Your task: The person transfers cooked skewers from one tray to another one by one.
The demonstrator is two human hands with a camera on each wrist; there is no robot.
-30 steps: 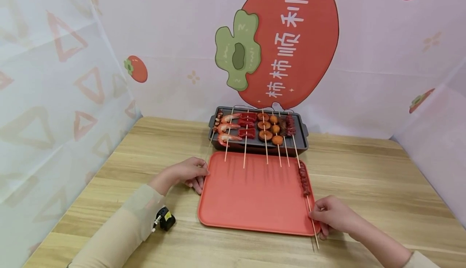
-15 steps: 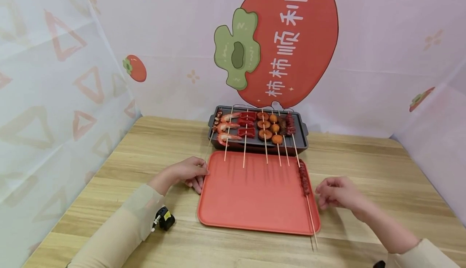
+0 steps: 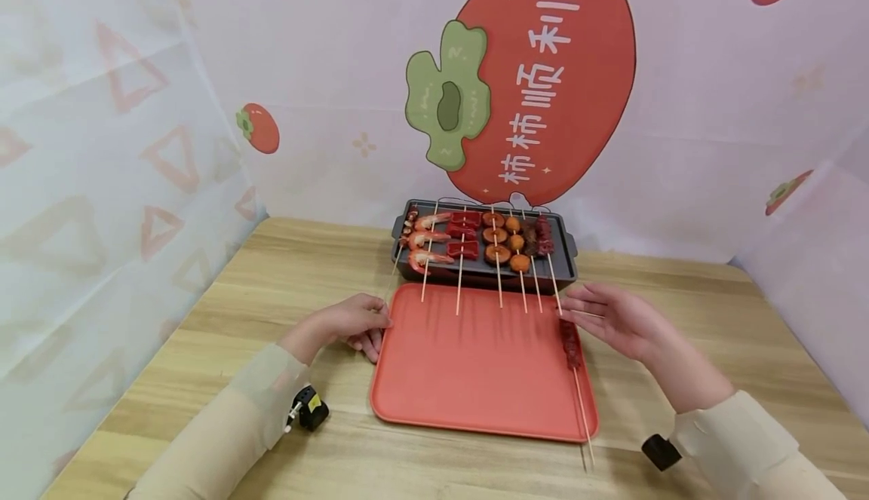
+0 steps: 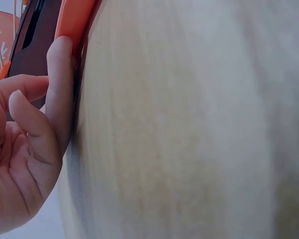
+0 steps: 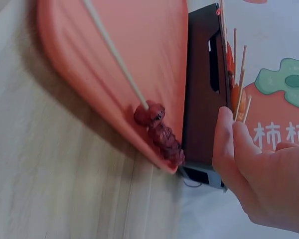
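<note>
My left hand (image 3: 349,324) rests loosely curled against the left rim of the flat coral-red plastic tray (image 3: 475,379) on the wooden table (image 3: 305,274). My right hand (image 3: 614,319) hovers open and empty beside the tray's far right corner, just right of the dark-red meat skewer (image 3: 570,349) lying along that edge.

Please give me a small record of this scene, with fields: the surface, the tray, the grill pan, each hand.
surface: wooden table
tray: red tray, one meat skewer lying along its right edge
grill pan: dark grill pan behind the tray, several loaded skewers on it, sticks reaching over the tray
left hand: left hand touches the tray's left edge
right hand: right hand open, beside the tray's far right corner, holding nothing
</note>
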